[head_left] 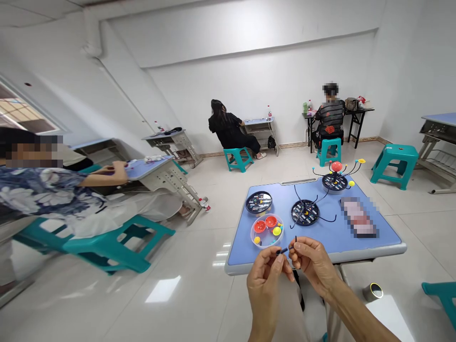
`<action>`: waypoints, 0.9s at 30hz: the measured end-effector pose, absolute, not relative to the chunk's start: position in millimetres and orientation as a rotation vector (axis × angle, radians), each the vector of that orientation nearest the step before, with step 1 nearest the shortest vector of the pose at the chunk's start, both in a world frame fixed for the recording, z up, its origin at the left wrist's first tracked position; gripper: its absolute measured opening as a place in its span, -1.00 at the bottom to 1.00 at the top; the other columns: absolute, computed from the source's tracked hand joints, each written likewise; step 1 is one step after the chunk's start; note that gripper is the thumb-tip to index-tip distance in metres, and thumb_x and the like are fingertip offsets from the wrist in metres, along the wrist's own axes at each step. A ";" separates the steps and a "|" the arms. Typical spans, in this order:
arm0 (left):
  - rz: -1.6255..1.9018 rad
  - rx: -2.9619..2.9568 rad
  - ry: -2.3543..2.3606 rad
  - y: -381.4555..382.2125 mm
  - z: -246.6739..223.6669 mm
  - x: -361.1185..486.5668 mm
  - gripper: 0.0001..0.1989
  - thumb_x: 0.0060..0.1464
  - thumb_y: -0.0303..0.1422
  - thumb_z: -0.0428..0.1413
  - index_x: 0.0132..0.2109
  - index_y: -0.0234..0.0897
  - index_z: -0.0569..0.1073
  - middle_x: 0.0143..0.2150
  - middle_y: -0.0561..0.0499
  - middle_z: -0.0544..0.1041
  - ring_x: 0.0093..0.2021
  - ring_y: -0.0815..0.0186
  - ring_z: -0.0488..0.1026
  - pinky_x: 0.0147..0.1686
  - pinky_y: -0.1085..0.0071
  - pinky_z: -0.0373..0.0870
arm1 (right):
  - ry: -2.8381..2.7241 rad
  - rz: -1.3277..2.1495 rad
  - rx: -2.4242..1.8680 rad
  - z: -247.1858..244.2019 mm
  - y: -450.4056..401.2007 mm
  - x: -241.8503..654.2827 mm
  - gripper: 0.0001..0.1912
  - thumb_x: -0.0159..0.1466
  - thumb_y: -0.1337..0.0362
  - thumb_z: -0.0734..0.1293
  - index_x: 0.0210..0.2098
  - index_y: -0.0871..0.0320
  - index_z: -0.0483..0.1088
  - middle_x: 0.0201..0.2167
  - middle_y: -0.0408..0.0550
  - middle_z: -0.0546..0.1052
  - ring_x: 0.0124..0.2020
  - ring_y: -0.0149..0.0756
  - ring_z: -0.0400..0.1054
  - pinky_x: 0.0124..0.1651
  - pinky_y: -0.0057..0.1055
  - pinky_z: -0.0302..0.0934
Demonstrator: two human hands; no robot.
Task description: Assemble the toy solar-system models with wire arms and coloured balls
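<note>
Left hand (265,289) and right hand (313,266) are pinching a short black rod (284,250), fingers clamped on it, just off the blue desk (370,244). A black planet model (305,213) is sitting nearby.

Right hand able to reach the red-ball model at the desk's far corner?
Probably yes: the right hand sits at the desk's near edge; only the wire arms of the nearer black disc lie near its path to the model.

Both hands are bare and raised close together in front of the body, palms facing inward. The left hand (264,289) stands upright, its thumb and fingers (274,260) pinched. The right hand (313,266) is angled inward, fingertips (297,247) pinched just beside the left's. The right forearm (359,311) runs to the lower right.
</note>
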State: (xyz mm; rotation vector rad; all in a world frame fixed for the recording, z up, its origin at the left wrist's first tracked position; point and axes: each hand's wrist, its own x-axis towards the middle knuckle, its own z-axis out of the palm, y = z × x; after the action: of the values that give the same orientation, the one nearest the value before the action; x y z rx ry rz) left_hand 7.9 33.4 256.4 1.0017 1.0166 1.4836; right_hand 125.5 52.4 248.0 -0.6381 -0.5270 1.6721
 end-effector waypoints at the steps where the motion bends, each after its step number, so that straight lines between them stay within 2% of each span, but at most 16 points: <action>1: 1.494 1.014 1.033 33.1 256.2 6.7 -0.76 0.03 -0.24 0.22 -0.21 -0.30 0.48 -0.55 0.07 0.49 -0.58 0.36 0.42 -0.55 0.43 0.43 | -0.517 1.670 -0.643 247.7 52.4 125.9 -0.75 -0.02 0.22 0.56 -0.43 0.27 0.55 -0.59 -0.12 0.50 -0.63 -0.51 0.28 -0.53 -0.55 0.20; 14: 1.468 1.107 1.136 31.8 250.8 4.3 -0.80 0.06 -0.25 0.18 -0.22 -0.29 0.48 -0.57 0.09 0.50 -0.60 0.36 0.43 -0.49 0.41 0.45 | -0.621 1.566 -0.704 249.4 48.3 126.9 -0.74 0.01 0.17 0.54 -0.45 0.25 0.53 -0.56 -0.11 0.50 -0.57 -0.46 0.30 -0.42 -0.48 0.23; 20: 1.459 1.039 1.049 35.3 251.1 0.2 -0.81 0.06 -0.26 0.17 -0.24 -0.29 0.48 -0.54 0.06 0.51 -0.54 0.35 0.44 -0.51 0.43 0.43 | -0.596 1.605 -0.676 247.9 49.1 135.1 -0.73 0.01 0.27 0.54 -0.32 0.14 0.47 -0.57 -0.16 0.47 -0.60 -0.46 0.25 -0.60 -0.55 0.08; 24: 1.436 1.027 1.027 36.7 253.9 2.1 -0.82 0.07 -0.27 0.16 -0.24 -0.31 0.48 -0.55 0.05 0.50 -0.55 0.35 0.43 -0.50 0.42 0.43 | -0.541 1.772 -0.589 248.2 50.0 142.9 -0.85 0.05 0.33 0.49 -0.43 0.26 0.49 -0.57 -0.13 0.41 -0.59 -0.54 0.18 -0.59 -0.61 0.02; 27: 1.453 1.008 1.015 38.5 254.3 5.2 -0.81 0.06 -0.26 0.16 -0.24 -0.31 0.48 -0.55 0.05 0.49 -0.56 0.34 0.42 -0.54 0.42 0.42 | -0.419 1.881 -0.485 249.0 50.8 145.3 -0.80 0.00 0.39 0.50 -0.35 0.30 0.53 -0.51 -0.10 0.42 -0.51 -0.52 0.22 -0.47 -0.61 0.12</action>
State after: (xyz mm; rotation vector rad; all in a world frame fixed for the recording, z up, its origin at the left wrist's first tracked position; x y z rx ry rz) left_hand 5.2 38.5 254.3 1.0076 1.0153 1.4525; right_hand 145.3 50.8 249.0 -0.4853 -0.4185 1.8813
